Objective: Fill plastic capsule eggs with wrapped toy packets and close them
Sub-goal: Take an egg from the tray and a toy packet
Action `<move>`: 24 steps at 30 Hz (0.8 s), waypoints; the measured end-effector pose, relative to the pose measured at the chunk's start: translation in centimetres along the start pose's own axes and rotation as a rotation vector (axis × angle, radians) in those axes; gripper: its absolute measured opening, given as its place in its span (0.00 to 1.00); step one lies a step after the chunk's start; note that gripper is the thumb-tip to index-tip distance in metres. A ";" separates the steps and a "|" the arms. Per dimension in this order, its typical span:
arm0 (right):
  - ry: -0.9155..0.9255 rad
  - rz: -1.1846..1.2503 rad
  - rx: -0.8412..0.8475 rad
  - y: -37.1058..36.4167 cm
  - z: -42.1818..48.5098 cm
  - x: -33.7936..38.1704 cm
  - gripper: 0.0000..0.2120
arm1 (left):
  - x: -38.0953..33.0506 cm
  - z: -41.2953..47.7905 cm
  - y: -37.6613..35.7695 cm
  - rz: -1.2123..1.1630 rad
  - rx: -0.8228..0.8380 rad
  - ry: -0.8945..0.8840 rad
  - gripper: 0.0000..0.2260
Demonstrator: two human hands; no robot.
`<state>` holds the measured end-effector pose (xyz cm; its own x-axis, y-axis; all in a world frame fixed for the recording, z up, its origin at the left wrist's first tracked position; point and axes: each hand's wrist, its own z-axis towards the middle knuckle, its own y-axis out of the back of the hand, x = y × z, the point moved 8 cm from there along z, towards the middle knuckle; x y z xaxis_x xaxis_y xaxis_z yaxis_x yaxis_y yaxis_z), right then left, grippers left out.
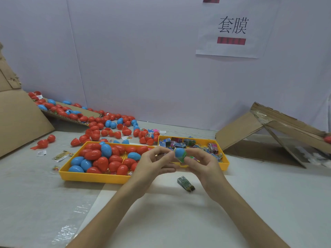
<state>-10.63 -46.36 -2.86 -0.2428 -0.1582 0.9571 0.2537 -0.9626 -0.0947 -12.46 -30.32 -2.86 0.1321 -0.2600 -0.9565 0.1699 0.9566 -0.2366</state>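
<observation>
Centre of the frame, just above the near rims of the two trays: the blue capsule egg (179, 152) hangs in the air, pinched from both sides. My left hand (154, 162) has its thumb and curled fingertips on the egg's left flank. My right hand (202, 163) is curled in the same way and nips the lower right end, where a green wrapped packet (183, 159) shows at the seam. I judge the packet is not fully in yet. To do this well I should tuck the loose wrapper edge inside before pressing, line the two shell halves up squarely, and squeeze evenly so no film is caught in the join. A spare packet (185, 183) lies on the table (268, 203) just below my right hand. Behind my left hand is a yellow tray (80, 176) heaped with red and blue eggs, and behind my right hand a second yellow tray (226, 162) holds more packets. Further back, towards the left, loose eggs (107, 122) spill over the pale tabletop and a cardboard sheet. Cardboard flaps (250, 129) lean at the right edge, and a paper sign (232, 27) hangs on the white wall at the upper right.
</observation>
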 end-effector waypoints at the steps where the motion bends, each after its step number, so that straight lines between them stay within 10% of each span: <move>1: -0.035 0.069 -0.024 0.4 0.1 -0.2 0.16 | 0.0 0.0 0.0 -0.009 0.003 0.000 0.15; 8: -0.192 0.378 -0.201 3.8 0.7 -0.5 0.11 | -1.3 0.2 2.4 0.044 -0.137 -0.091 0.09; 12: -0.243 0.410 -0.203 4.3 0.9 -1.1 0.13 | -2.5 -0.1 5.5 0.696 -0.432 -0.235 0.04; 17: -0.300 0.466 -0.243 4.4 1.1 -2.3 0.12 | -1.5 0.2 6.1 1.297 -0.426 -0.125 0.07; 24: -0.445 0.467 -0.227 5.2 3.3 -2.1 0.08 | -0.9 0.4 6.3 1.334 -0.425 -0.109 0.09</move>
<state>-5.71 -50.34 -4.42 0.2646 -0.5099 0.8186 0.0236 -0.8451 -0.5340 -11.15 -24.14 -3.42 0.0353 0.8732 -0.4860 -0.4439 0.4494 0.7752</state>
